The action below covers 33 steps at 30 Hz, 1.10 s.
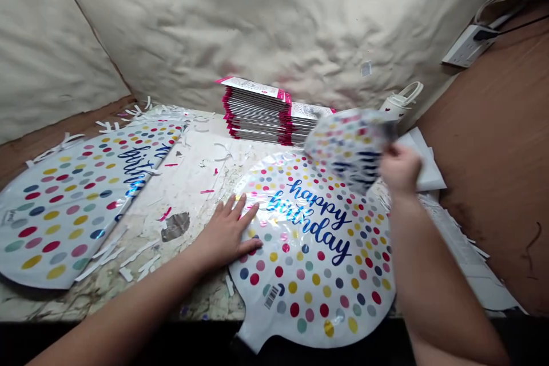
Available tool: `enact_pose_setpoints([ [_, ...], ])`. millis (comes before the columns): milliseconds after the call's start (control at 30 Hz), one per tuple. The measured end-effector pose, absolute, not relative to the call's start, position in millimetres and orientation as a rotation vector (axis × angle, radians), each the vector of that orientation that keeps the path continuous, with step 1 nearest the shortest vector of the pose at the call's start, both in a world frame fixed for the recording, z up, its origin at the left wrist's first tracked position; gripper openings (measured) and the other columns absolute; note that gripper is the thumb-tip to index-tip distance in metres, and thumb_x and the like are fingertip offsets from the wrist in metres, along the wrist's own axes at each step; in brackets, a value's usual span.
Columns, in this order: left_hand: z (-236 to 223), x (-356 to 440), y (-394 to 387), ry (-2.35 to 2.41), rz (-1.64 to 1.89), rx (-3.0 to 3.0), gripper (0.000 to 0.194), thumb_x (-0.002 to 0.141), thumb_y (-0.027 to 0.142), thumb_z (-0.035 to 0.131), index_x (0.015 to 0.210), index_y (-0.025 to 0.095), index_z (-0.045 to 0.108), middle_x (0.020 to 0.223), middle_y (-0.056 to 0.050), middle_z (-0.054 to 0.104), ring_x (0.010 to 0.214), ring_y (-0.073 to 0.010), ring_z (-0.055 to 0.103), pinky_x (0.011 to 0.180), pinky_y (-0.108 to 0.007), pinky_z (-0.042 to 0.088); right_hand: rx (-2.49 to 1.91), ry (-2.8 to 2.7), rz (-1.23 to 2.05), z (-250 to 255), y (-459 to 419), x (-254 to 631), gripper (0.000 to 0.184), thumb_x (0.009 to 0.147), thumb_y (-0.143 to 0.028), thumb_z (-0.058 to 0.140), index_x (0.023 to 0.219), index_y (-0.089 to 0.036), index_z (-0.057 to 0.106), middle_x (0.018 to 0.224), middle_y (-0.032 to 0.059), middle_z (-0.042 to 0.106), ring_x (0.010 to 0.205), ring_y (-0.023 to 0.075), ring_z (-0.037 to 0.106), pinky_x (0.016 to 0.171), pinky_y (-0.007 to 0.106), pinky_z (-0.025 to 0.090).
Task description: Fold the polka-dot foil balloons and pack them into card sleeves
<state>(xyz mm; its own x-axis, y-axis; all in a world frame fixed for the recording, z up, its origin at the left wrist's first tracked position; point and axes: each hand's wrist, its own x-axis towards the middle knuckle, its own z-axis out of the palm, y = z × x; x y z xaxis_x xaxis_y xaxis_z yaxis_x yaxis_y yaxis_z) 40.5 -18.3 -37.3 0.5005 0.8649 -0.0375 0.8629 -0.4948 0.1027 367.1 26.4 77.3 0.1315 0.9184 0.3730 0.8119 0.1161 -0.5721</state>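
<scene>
Left balloon: a flat foil balloon (64, 211) with coloured dots and blue "birthday" lettering lies on the left of a mottled white work surface (193, 183), angled away toward the far corner.

Trimmings: white foil scraps (109, 251) lie along its near edge and far end, and more are scattered across the surface.

Left hand: the left hand (227, 231) is open, palm down, with its fingers spread. The fingertips rest on the left edge of the middle balloon.

Middle balloon: a round foil balloon (309, 251) printed "happy birthday" lies flat at the near edge of the surface, its neck pointing toward the person.

Far stack: a stack of pink-edged packets (257, 111) sits against the far wall, just beside the raised balloon.

Right hand: the right hand (398, 168) is closed on a dotted foil balloon (351, 148), lifting it above the middle balloon; the fingers are partly hidden.

Far right: a power strip (467, 46) is mounted on a brown board (493, 126), with white sheets (424, 166) below it.
</scene>
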Motion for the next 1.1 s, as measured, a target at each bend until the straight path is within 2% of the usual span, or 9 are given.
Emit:
enact_pose_setpoints([
  [100, -36.3, 40.7, -15.9, 1.577, 0.014, 2.573, 0.079, 0.074, 0.070, 0.042, 0.139, 0.027, 0.030, 0.146, -0.017, 0.025, 0.132, -0.0426, 0.017, 0.101, -0.059, 0.016, -1.723, -1.412, -0.351, 105.7, 5.6, 418.4, 0.043, 0.087, -0.033, 0.042, 0.086, 0.000, 0.070, 0.062, 0.0075, 0.062, 0.060, 0.0145, 0.053, 0.050, 0.023, 0.035],
  [200, -24.5, 40.1, -11.5, 1.558, 0.032, 2.519, 0.072, 0.076, 0.066, 0.042, 0.136, 0.026, 0.038, 0.144, -0.014, 0.031, 0.132, -0.0393, 0.023, 0.102, -0.057, 0.020, -1.536, -1.560, -0.606, 99.7, -26.7, 407.7, 0.029, 0.083, -0.030, 0.053, 0.100, -0.012, 0.070, 0.082, 0.0092, 0.070, 0.075, 0.0203, 0.064, 0.066, 0.028, 0.046],
  [300, -8.8, 28.7, -6.0, 1.558, 0.231, 2.348, 0.057, 0.084, 0.057, 0.034, 0.125, 0.021, 0.052, 0.134, -0.011, 0.047, 0.123, -0.0300, 0.041, 0.100, -0.044, 0.033, -1.239, -1.960, -0.364, 69.1, -59.4, 368.7, 0.037, 0.085, -0.019, 0.049, 0.120, -0.027, 0.057, 0.112, 0.0035, 0.065, 0.101, 0.0209, 0.061, 0.087, 0.036, 0.050],
  [367, -0.7, 15.7, -2.6, 1.659, 0.486, 2.145, 0.051, 0.085, 0.054, 0.033, 0.115, 0.020, 0.058, 0.120, -0.008, 0.059, 0.110, -0.0253, 0.053, 0.092, -0.036, 0.042, -1.081, -2.187, -0.138, 40.0, -76.0, 348.2, 0.045, 0.086, -0.015, 0.045, 0.127, -0.032, 0.049, 0.120, 0.0012, 0.059, 0.110, 0.0197, 0.057, 0.095, 0.040, 0.047],
  [567, 1.8, 4.1, 18.1, 1.687, 0.833, 1.507, 0.039, 0.077, 0.054, 0.050, 0.091, 0.018, 0.058, 0.085, -0.004, 0.064, 0.078, -0.0187, 0.061, 0.072, -0.029, 0.049, -0.965, -2.526, 0.266, -42.0, -95.3, 338.7, 0.044, 0.089, -0.014, 0.036, 0.131, -0.023, 0.045, 0.124, 0.0061, 0.056, 0.120, 0.0205, 0.048, 0.100, 0.045, 0.041],
  [767, 5.6, 62.8, 80.6, 1.525, 0.750, 1.281, 0.048, 0.077, 0.054, 0.053, 0.105, 0.016, 0.051, 0.073, -0.006, 0.064, 0.063, -0.0169, 0.063, 0.061, -0.030, 0.052, -1.017, -2.510, 0.297, -52.8, -95.4, 340.4, 0.042, 0.090, -0.014, 0.038, 0.130, -0.024, 0.046, 0.126, 0.0059, 0.055, 0.121, 0.0202, 0.047, 0.102, 0.045, 0.039],
  [833, 6.0, 83.5, 99.6, 1.488, 0.651, 1.281, 0.056, 0.069, 0.052, 0.064, 0.109, 0.014, 0.053, 0.073, -0.008, 0.066, 0.060, -0.0195, 0.064, 0.057, -0.032, 0.052, -1.019, -2.502, 0.289, -52.1, -95.8, 339.7, 0.042, 0.090, -0.013, 0.038, 0.130, -0.024, 0.046, 0.125, 0.0054, 0.055, 0.120, 0.0201, 0.048, 0.102, 0.045, 0.039],
  [933, -1.4, 102.2, 117.1, 1.519, 0.595, 1.308, 0.067, 0.061, 0.036, 0.076, 0.120, 0.016, 0.050, 0.086, -0.011, 0.067, 0.063, -0.0198, 0.065, 0.058, -0.031, 0.053, -1.006, -2.492, 0.316, -53.9, -96.8, 340.5, 0.041, 0.089, -0.013, 0.040, 0.128, -0.023, 0.048, 0.125, 0.0057, 0.056, 0.120, 0.0198, 0.048, 0.103, 0.044, 0.038],
  [1100, -20.6, 93.6, 125.9, 1.738, 0.555, 1.457, 0.053, 0.074, 0.027, 0.065, 0.123, 0.015, 0.049, 0.098, -0.010, 0.066, 0.071, -0.0181, 0.066, 0.065, -0.032, 0.052, -0.956, -2.470, 0.296, -56.7, -91.3, 342.0, 0.034, 0.090, -0.015, 0.042, 0.121, -0.020, 0.055, 0.121, 0.0069, 0.059, 0.117, 0.0180, 0.051, 0.102, 0.040, 0.040],
])
